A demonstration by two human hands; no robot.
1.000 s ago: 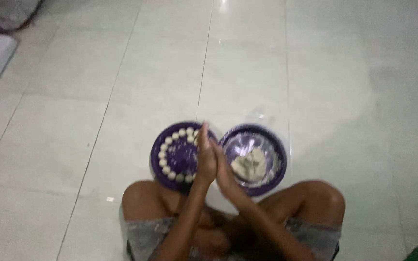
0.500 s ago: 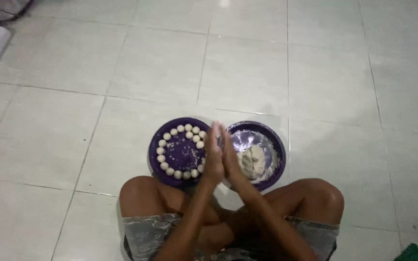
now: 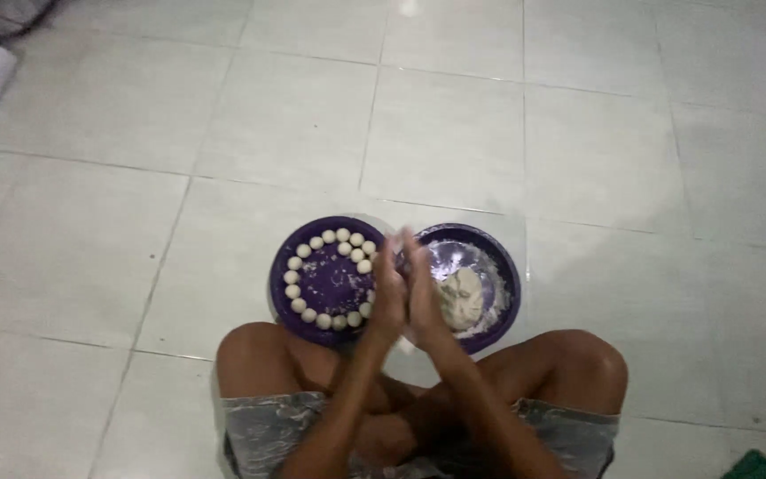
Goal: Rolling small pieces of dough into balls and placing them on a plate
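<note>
Left hand [image 3: 389, 288] and right hand [image 3: 422, 293] pressed palm to palm, fingers together, above the plate [image 3: 287, 302] of dough balls [image 3: 294, 290] and the dough bowl [image 3: 504, 266].

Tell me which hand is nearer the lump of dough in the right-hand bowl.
The right hand: it sits over the bowl's near edge, beside the dough. The left hand, pressed against it, lies toward the plate of balls.

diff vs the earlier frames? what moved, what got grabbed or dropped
Left hand and right hand stay pressed palm to palm; fingertips shifted slightly between frames, as in rubbing. Whether anything is held between them cannot be seen. Nothing picked up or set down. The view steadied and tilted down a bit. Purple plate with its ring of dough balls and purple bowl with dough lump unchanged.
</note>
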